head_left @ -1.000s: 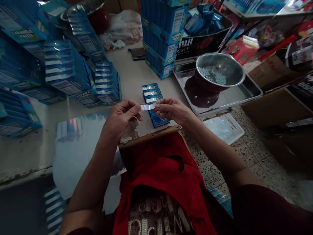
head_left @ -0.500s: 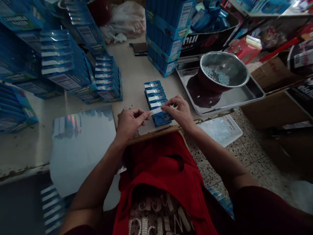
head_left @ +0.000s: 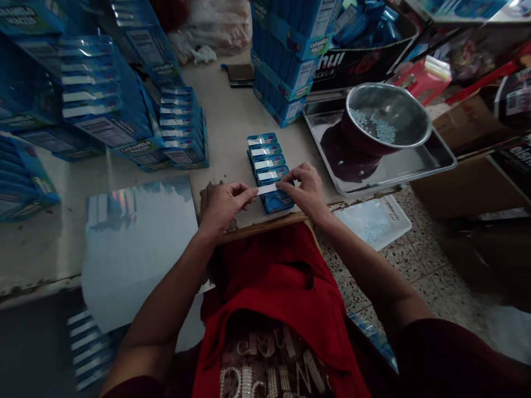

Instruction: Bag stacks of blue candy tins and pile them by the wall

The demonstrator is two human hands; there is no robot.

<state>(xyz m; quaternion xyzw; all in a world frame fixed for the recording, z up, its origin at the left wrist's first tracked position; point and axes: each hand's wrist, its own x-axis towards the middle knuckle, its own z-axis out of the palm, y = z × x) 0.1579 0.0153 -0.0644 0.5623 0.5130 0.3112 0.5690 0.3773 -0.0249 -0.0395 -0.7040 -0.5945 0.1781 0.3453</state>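
Left hand [head_left: 227,205]: pinching white sticker strip [head_left: 266,189]
Right hand [head_left: 305,190]: pinching strip's other end
Strip: at blue candy packs' [head_left: 270,161] near end
Metal bowl [head_left: 409,117]: right of packs

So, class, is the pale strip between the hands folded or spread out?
Spread out: the pale strip runs straight between the left hand and the right hand, with no fold visible. Its pinched ends are hidden.

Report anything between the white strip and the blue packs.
Nothing visible except fingers: the right hand pinches one end of the strip over the packs, the left hand the other. Strip-to-pack contact is unclear.
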